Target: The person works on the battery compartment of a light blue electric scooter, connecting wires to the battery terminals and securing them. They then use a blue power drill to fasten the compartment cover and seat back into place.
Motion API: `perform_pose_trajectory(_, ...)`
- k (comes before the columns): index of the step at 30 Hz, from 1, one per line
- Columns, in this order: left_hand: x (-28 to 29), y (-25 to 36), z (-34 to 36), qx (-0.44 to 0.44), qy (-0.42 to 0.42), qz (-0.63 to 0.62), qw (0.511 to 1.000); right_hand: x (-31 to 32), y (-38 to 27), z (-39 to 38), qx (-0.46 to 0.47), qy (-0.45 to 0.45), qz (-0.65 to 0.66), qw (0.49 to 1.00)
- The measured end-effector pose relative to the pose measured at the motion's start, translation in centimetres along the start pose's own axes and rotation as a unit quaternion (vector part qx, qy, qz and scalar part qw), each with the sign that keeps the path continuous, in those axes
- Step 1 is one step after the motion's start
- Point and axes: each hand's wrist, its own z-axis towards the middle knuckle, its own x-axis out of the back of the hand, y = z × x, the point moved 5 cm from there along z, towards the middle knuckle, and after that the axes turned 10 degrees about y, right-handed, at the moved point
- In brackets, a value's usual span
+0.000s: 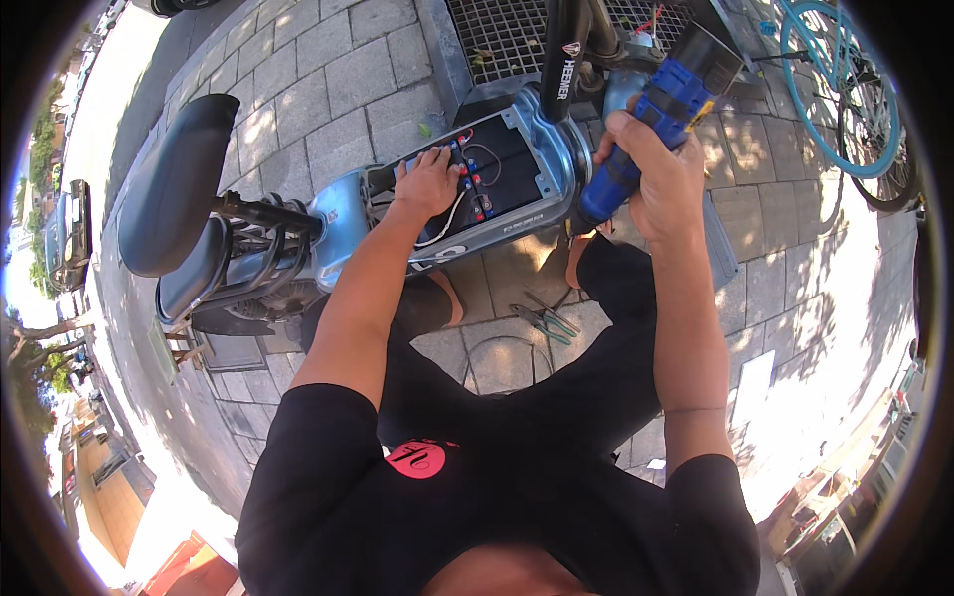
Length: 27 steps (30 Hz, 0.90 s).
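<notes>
A light blue electric scooter (343, 199) stands across in front of me with its floor compartment uncovered. Inside lie black batteries (519, 167) with red and blue terminals and several wires. My left hand (427, 183) rests on the batteries beside the terminals, fingers spread; its fingertips partly cover the wiring. A white wire (452, 216) runs past its wrist. In my right hand (664, 184) is a blue and black cordless drill (664, 104), raised over the compartment's right end. Its nose points down and left, and its tip is apart from the batteries.
Pliers with green handles (545, 323) lie on the paving between my feet, near other thin tools and a dark cable. The scooter's black seat (179, 184) rises at left. A metal grate (502, 45) lies beyond; a turquoise bicycle (845, 109) is at far right.
</notes>
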Motion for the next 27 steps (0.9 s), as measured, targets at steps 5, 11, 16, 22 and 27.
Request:
perform_pose_trajectory(5,3.3,-4.6,-2.8,0.078,-0.05,-0.19,0.977,0.3,0.8,0.8,0.042,0.039,-0.033,0.998)
perform_pose_trajectory(11,14.7,-4.9,-10.2,0.106,-0.04,-0.371,0.922,5.2,-4.6,0.3,0.305,0.14,-0.219,0.916)
perform_pose_trajectory(16,17.0,-9.5,-16.2,0.239,0.101,-0.452,0.853,12.3,-3.2,0.5,0.215,0.141,-0.502,0.826)
perform_pose_trajectory(22,14.6,-12.6,-16.8,0.213,0.103,-0.338,0.911,28.4,21.3,-4.5,-0.089,0.092,-0.523,0.843)
perform_pose_trajectory(27,14.0,-11.2,-16.1,0.132,0.078,-0.256,0.954,39.7,41.3,-13.9,-0.238,0.055,-0.473,0.846)
